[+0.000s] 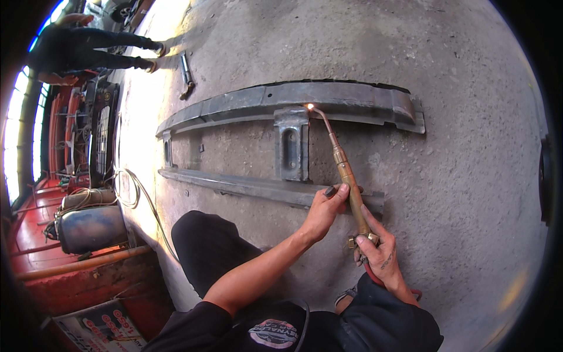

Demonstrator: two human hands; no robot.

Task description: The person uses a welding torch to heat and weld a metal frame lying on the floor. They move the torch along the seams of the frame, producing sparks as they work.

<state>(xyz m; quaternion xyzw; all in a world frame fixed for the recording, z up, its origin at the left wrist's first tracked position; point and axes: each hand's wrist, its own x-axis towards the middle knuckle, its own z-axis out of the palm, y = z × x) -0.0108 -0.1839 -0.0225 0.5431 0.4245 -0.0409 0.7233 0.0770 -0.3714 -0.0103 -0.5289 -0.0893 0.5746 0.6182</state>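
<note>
My left hand (327, 208) is closed at the brass cutting or welding torch (346, 176), its thumb on the tube and a small dark object poking out of its fist. Lower down, my right hand (378, 246) grips the torch's handle beside the valve knobs, with a red hose below it. A small bright flame glows at the bent tip, against a curved grey metal beam (358, 100) where a bracket (291, 146) joins it. A second metal rail (246, 188) lies nearer me, beneath the bracket's lower end and partly behind my hands.
A standing person (88, 50) is at upper left near a metal tool (186, 79) on the concrete. Along the left are red metal structures (56, 135), a grey cylindrical tank (94, 229), coiled hoses (135, 193) and a sign (99, 325). My knee (199, 240) juts forward at lower center.
</note>
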